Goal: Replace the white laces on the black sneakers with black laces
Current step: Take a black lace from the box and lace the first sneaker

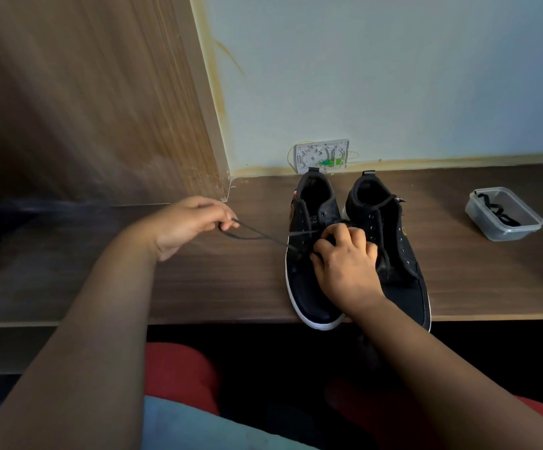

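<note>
- Left grip (195, 222) pinches a thin black lace (257, 236), drawn taut to the left shoe (309, 254).
- Right grip (345, 254) curls over the left shoe's eyelets, holding the lace there.
- Right shoe (393, 235), matte black with a white sole, touches the left shoe; both toes overhang the near edge of the wood-grain bench (198, 287).
- Clear plastic tub (504, 214) with a dark lace sits far right, well apart.

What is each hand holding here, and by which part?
The left hand pinches the black lace at its free end, pulled sideways. The right hand grips the left sneaker over its eyelets.
</note>
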A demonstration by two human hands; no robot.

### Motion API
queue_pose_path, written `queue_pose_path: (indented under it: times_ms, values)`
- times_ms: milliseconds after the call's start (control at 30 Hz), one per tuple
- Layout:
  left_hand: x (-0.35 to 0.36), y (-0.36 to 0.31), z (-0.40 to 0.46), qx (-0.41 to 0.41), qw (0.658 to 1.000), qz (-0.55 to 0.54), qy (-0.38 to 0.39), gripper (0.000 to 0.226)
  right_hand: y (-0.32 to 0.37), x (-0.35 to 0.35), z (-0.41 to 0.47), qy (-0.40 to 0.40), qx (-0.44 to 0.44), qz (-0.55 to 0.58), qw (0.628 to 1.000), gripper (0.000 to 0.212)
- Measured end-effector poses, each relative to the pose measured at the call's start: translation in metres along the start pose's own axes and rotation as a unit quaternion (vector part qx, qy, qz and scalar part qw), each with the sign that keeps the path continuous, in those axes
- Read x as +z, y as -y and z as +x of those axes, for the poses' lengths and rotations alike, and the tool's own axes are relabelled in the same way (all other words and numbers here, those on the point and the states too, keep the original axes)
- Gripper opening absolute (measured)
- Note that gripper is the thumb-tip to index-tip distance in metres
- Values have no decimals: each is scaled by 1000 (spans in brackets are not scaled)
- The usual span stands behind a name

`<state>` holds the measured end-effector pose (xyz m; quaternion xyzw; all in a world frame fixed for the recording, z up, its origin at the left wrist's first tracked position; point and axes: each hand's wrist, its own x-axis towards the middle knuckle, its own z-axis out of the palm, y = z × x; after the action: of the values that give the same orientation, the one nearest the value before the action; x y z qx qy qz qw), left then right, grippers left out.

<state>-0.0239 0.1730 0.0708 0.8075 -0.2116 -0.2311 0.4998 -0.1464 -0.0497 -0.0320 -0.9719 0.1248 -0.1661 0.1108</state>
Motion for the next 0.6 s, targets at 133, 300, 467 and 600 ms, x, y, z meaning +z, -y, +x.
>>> queue_pose_path:
  times_ms: [133, 300, 467, 600]
  values:
    - [-22, 0, -3, 20, 965, -254, -67, 20, -1, 0, -1, 3, 3, -1, 1000, 22]
    - [-43, 6, -4, -15, 902, -367, -227, 17, 0, -1, 0, 6, 6, -3, 1000, 23]
    - [3, 37, 27, -127, 935, 328, -44, 30, 1, -3, 0, 17, 6, -5, 1000, 26]
    - [48, 25, 41, -1, 895, 443, -53, 40, 1, -4, -1, 23, 7, -3, 1000, 27]
